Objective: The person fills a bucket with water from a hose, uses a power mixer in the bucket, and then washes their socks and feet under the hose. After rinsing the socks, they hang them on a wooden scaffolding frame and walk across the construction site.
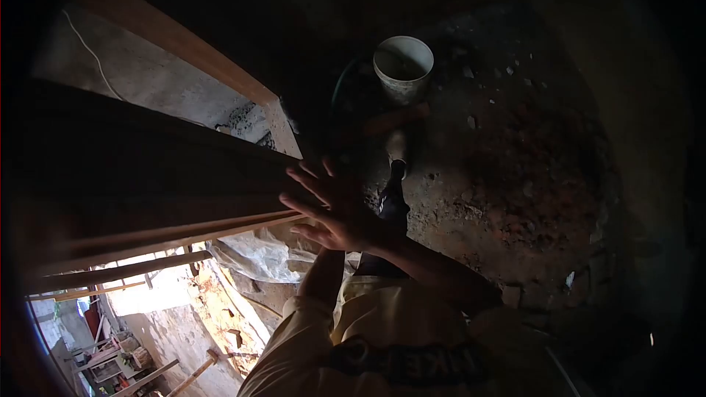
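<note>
Pale yellow cloth of the person's shirt (pixel 382 323) filled the bottom of the view, closest to the lens, with dark lettering across a fold of it. From it two bare forearms rose toward the middle of the picture. Only one hand (pixel 331 209) showed clearly, spread flat with the fingers (pixel 305 176) fanned out and gripping nothing; it lay against the end of a dark timber beam (pixel 147 169) that ran across from the left. Which arm that hand belonged to could not be told for sure, as the two forearms met beneath it, and the other hand was hidden behind it, so whether it was open or closed could not be told. Under the beam ran thinner wooden laths (pixel 176 239), lit orange along their edges, and another plank (pixel 176 37) slanted above it. Beyond the hand one leg in dark trousers (pixel 392 202) reached down to a shoe (pixel 397 145) on a rough, rubble-strewn floor (pixel 515 176). A white bucket (pixel 403 66) stood on that floor well beyond the shoe. Crumpled clear plastic sheeting (pixel 257 254) lay below the laths, and through the gap at lower left a sunlit yard with scattered timber (pixel 147 378) showed far below.
</note>
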Demonstrator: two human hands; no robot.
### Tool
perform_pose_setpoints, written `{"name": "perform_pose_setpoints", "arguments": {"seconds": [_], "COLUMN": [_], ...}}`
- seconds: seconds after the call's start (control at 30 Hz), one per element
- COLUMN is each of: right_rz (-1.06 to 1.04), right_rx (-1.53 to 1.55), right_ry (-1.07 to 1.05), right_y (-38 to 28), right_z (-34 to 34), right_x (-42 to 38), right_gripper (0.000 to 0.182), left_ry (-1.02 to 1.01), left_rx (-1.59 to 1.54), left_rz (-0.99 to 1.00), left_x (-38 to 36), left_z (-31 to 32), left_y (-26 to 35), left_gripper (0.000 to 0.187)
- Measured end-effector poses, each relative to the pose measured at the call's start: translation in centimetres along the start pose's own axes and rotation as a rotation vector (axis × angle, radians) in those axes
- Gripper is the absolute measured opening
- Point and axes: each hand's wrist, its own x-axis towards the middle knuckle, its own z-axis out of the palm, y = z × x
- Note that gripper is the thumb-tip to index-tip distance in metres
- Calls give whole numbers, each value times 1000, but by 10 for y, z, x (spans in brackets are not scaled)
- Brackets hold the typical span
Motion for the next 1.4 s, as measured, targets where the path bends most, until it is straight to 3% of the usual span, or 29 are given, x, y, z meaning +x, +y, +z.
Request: {"name": "perform_pose_setpoints", "arguments": {"seconds": [0.1, 0.17, 0.27, 0.3, 0.37, 0.4, 0.43, 0.5, 0.53, 0.57, 0.67, 0.73, 0.8, 0.87, 0.9, 1.0, 1.07, 1.1, 1.17, 1.2, 1.23, 1.37, 1.4], "right_rz": [604, 1012, 1110, 1130, 1259, 1375, 1394, 1557, 1577, 1584, 1518, 1640, 1734, 1781, 1844, 1918, 1947, 1947, 1858, 1861, 1862, 1873, 1860], "right_rx": [69, -33, -211, -244, -225, -207, -209, -232, -137, -130, -37, 127, 373, 508, 569, 759, 838, 835, 719, 735, 734, 732, 783], "right_ry": [68, 96, 80, 60, 52, 84, 70, 92, 241, 244, 310, 344, 397, 401, 383, 512, 670, 635, 634, 760, 728, 700, 740], "right_y": [134, 218, 320, 340, 376, 393, 400, 408, 410, 417, 425, 447, 476, 510, 525, 564, 576, 578, 569, 564, 559, 556, 557], "right_z": [-56, -96, -140, -153, -167, -170, -172, -169, -162, -159, -150, -148, -143, -136, -132, -110, -104, -103, -103, -109, -115, -136, -138], "right_x": [-62, -99, -145, -156, -180, -186, -186, -182, -192, -187, -149, -123, -102, -72, -54, -22, -9, -13, -20, -25, -28, -40, -50], "right_gripper": [74, 78, 76, 74, 70, 66, 66, 65, 68, 68, 67, 66, 64, 63, 63, 58, 39, 39, 19, 10, 10, 12, 11], "left_ry": [163, 268, 322, 315, 99, 17, -2, -198, -69, 70, 2, -72, -47, 62, 141, 90, 79, 102, 151, 85, 105, -226, -186], "left_rx": [65, 122, 405, 392, 565, 636, 633, 129, 245, 356, 400, 105, 106, 219, 134, 107, 197, 193, 214, 200, 196, -295, -358], "left_rz": [174, 151, -186, -218, -445, -425, -439, -298, -95, 119, -13, -426, -434, -255, -203, -329, -383, -401, -379, -389, -406, -417, -479], "left_x": [175, 289, 410, 434, 475, 483, 483, 479, 458, 441, 401, 386, 369, 332, 319, 280, 256, 254, 241, 232, 228, 254, 268], "left_z": [33, 42, 57, 64, 64, 66, 66, 70, 79, 82, 73, 46, 33, 45, 50, 64, 81, 88, 96, 103, 104, 68, 65], "left_y": [3, -1, -40, -57, -80, -86, -98, -123, -134, -134, -100, -16, 44, 58, 74, 119, 144, 155, 178, 178, 182, 185, 177], "left_gripper": [55, 61, 78, 78, 85, 72, 72, 52, 42, 34, 30, 30, 29, 27, 25, 28, 31, 31, 31, 34, 34, 38, 40]}}
